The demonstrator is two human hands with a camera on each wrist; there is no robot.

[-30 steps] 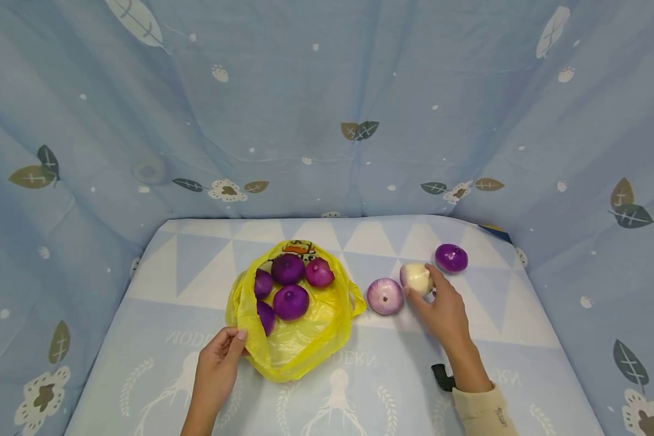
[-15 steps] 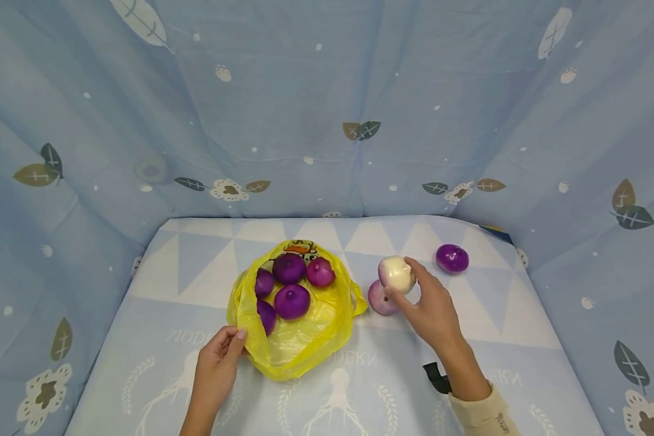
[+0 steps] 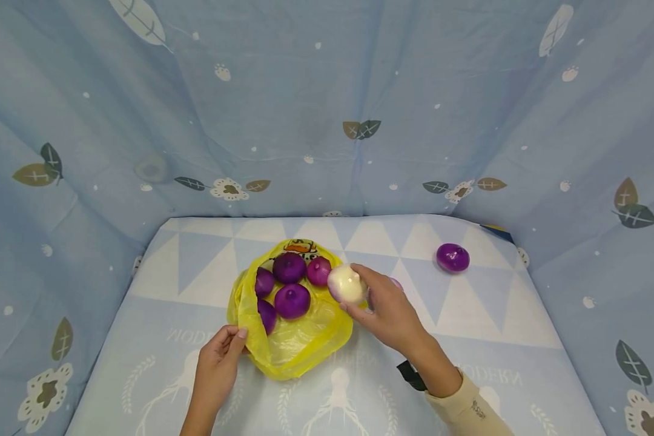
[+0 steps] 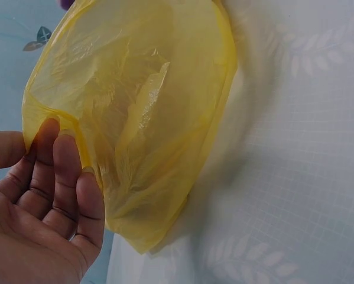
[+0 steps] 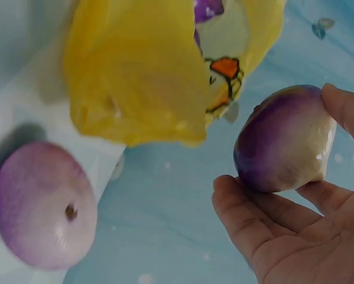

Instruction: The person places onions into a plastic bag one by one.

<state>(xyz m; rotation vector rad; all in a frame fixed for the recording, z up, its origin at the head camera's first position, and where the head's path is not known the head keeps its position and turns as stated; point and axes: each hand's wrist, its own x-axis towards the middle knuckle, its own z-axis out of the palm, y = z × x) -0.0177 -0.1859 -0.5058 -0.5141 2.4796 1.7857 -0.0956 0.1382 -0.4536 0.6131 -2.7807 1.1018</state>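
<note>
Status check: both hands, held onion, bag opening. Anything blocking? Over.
Left hand pinches yellow bag by its rim. Right hand holds whitish onion, not yet inside. Bag mouth open, nothing seen blocking it.

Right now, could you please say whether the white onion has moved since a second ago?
Yes: in the head view, the white onion has moved left, away from the stationary lone purple onion, toward the yellow bag.
</note>
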